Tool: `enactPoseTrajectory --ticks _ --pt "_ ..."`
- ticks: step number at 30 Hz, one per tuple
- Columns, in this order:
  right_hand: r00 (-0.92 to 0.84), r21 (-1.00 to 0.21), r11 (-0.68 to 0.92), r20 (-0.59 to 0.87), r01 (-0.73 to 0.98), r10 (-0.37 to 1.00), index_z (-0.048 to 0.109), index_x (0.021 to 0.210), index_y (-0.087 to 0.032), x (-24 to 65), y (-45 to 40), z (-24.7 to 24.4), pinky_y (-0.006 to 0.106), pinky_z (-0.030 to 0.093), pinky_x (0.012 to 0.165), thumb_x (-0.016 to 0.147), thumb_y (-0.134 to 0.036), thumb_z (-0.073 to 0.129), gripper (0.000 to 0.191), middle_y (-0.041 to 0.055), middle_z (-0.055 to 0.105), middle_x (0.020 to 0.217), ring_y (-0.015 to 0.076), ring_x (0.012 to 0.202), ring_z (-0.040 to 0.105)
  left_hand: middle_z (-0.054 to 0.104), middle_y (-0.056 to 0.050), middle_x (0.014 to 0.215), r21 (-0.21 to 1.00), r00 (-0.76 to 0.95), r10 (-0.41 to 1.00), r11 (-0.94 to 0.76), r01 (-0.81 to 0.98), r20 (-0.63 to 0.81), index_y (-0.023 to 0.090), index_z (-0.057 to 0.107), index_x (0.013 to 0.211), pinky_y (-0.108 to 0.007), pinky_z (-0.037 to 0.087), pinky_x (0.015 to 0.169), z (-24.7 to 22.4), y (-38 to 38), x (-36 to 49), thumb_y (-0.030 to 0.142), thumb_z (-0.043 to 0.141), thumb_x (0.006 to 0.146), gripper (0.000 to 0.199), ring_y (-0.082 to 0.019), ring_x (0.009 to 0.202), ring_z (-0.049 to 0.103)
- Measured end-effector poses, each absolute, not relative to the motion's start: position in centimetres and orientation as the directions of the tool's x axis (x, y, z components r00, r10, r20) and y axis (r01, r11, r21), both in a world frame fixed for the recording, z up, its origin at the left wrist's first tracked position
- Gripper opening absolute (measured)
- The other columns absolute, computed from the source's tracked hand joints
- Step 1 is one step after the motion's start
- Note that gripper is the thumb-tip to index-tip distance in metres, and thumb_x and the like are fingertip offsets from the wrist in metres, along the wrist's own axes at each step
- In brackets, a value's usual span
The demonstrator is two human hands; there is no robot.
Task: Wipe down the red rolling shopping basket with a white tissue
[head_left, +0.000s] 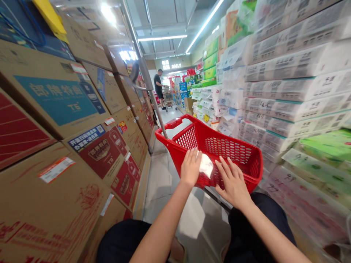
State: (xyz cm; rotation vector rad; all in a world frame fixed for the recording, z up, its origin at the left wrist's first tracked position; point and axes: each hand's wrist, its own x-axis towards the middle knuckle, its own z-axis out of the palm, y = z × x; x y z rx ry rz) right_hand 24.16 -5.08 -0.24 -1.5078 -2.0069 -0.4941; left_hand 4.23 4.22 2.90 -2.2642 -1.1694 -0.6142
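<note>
A red plastic shopping basket [230, 146] with perforated walls and a metal pole stands in front of me, tilted in view. Something white [206, 166] shows at its near side, between my hands; I cannot make out what it is. My left hand [191, 166] lies at the basket's near edge beside the white thing, fingers stretched and close together. To the right, my right hand [232, 180] is spread over the near wall of the basket, its fingers apart. Neither hand is wrapped round anything.
Cardboard boxes [82, 91] are stacked along the left. Wrapped packs of paper goods [296, 84] rise on the right, close to the basket. A tiled floor [157, 182] runs between them. Farther down the aisle, a person [158, 87] stands beside a cart [168, 98].
</note>
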Motion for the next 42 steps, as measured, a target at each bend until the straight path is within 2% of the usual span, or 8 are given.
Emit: enactPoseTrajectory --ticks 8,15,20,26,29,34,39,42 --pt "-0.206 -0.004 0.263 0.609 0.965 0.766 0.012 0.167 -0.027 26.8 -7.2 -0.5 0.060 0.023 0.125 0.091 -0.033 0.057 0.088 0.0029 0.015 0.173 0.0362 0.158 0.013 0.042 -0.010 0.162 -0.287 0.632 0.552 -0.585 0.758 0.544 0.019 0.042 0.156 -0.046 0.027 0.129 2.4 4.0 3.6 0.010 0.044 0.100 0.057 -0.022 0.150 0.041" --pt "-0.012 -0.136 0.132 0.653 0.982 0.758 0.009 0.167 -0.020 28.8 -9.7 -2.8 0.064 0.024 0.123 0.096 -0.035 0.051 0.084 0.0093 0.011 0.174 0.0395 0.158 0.009 0.047 -0.013 0.158 -0.238 0.575 0.578 -0.555 0.797 0.579 0.014 0.048 0.151 -0.043 0.027 0.129 2.1 4.2 4.8 0.010 0.047 0.100 0.051 -0.023 0.149 0.043" --pt "-0.023 -0.142 0.151 0.650 0.978 0.759 0.008 0.166 -0.018 28.6 -9.1 -3.4 0.072 0.025 0.118 0.094 -0.036 0.054 0.088 0.0131 0.007 0.174 0.0454 0.157 0.002 0.044 -0.014 0.161 -0.279 0.655 0.476 -0.640 0.716 0.587 0.012 0.044 0.155 -0.041 0.025 0.130 0.5 0.4 10.8 0.018 0.045 0.103 0.052 -0.024 0.151 0.039" --pt "-0.066 -0.107 0.174 0.640 0.979 0.765 0.007 0.167 -0.020 29.9 -9.3 -4.0 0.068 0.025 0.121 0.093 -0.029 0.052 0.087 0.0112 0.010 0.174 0.0414 0.158 0.007 0.037 -0.008 0.165 -0.361 0.787 0.373 -0.735 0.574 0.492 0.017 0.038 0.158 -0.041 0.018 0.131 1.6 -0.5 11.2 0.020 0.040 0.105 0.054 -0.021 0.153 0.035" --pt "-0.052 -0.115 0.163 0.643 0.980 0.764 0.008 0.167 -0.021 29.9 -9.4 -4.0 0.068 0.025 0.121 0.093 -0.027 0.051 0.086 0.0105 0.011 0.174 0.0412 0.158 0.007 0.039 -0.007 0.164 -0.360 0.786 0.435 -0.716 0.598 0.440 0.019 0.040 0.158 -0.042 0.020 0.131 2.8 1.6 8.2 0.016 0.041 0.103 0.054 -0.020 0.151 0.038" --pt "-0.072 -0.113 0.190 0.654 0.975 0.753 0.006 0.167 -0.020 29.4 -8.9 -4.2 0.070 0.028 0.119 0.092 -0.029 0.055 0.090 0.0118 0.008 0.174 0.0433 0.158 0.004 0.042 -0.009 0.162 -0.266 0.618 0.601 -0.573 0.775 0.507 0.018 0.045 0.154 -0.042 0.024 0.130 2.8 3.8 5.8 0.010 0.044 0.100 0.055 -0.021 0.150 0.041" --pt "-0.037 -0.174 0.188 0.630 0.967 0.776 0.008 0.167 -0.021 28.4 -9.0 -3.7 0.070 0.024 0.120 0.095 -0.032 0.053 0.085 0.0115 0.011 0.173 0.0416 0.158 0.002 0.040 -0.013 0.163 -0.236 0.634 0.545 -0.627 0.743 0.549 0.013 0.042 0.155 -0.042 0.025 0.130 1.2 1.3 8.8 0.014 0.045 0.100 0.055 -0.023 0.153 0.035" --pt "0.034 -0.289 0.191 0.624 0.938 0.781 0.011 0.166 -0.024 27.5 -9.4 -2.3 0.070 0.021 0.122 0.100 -0.038 0.045 0.076 0.0097 0.017 0.173 0.0377 0.159 0.007 0.041 -0.014 0.162 -0.219 0.653 0.522 -0.664 0.715 0.549 0.013 0.041 0.155 -0.042 0.026 0.129 1.0 -0.3 11.0 0.017 0.045 0.102 0.054 -0.023 0.151 0.038"
